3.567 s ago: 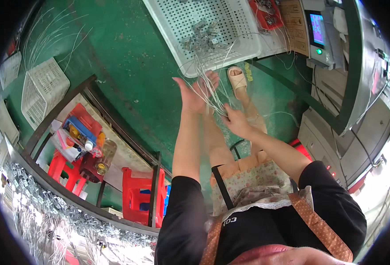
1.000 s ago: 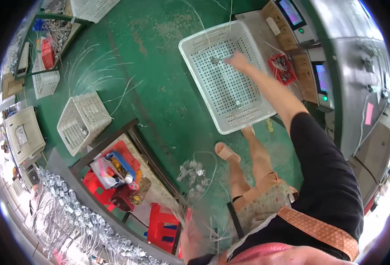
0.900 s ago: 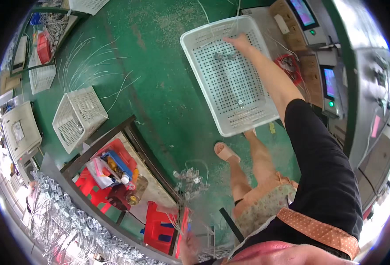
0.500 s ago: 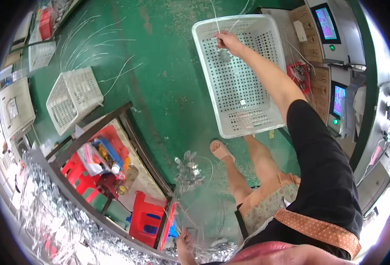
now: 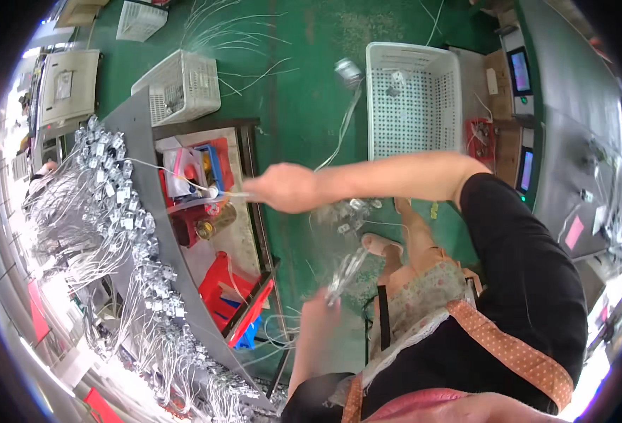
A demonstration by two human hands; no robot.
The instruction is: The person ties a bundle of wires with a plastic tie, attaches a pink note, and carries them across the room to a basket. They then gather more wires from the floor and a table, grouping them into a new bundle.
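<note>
My right hand (image 5: 282,187) reaches left across the view, its fingers closed on a thin white wire (image 5: 177,174). That wire runs to the heap of silver metal parts with white wires (image 5: 138,233) along the grey bench. Lower down, my left hand (image 5: 318,314) is smeared by motion, but it grips a bundle of silver metal parts (image 5: 348,271). More silver parts (image 5: 349,213) show just below my right forearm. Left of the large white crate (image 5: 369,106), a blurred silver part (image 5: 349,72) trails white wires; I cannot tell whether it touches the floor.
Small silver pieces (image 5: 395,83) lie inside the large crate. Beneath the bench edge (image 5: 142,113), a shelf (image 5: 244,233) carries red trays, a jar (image 5: 216,222) and a blue box. A smaller white basket (image 5: 194,88) stands far left. Machines with screens (image 5: 519,70) line the right.
My right hand has left the large crate and swung left and nearer to the bench, where it holds a wire. My left hand has risen with its bundle. The view has shifted toward the bench.
</note>
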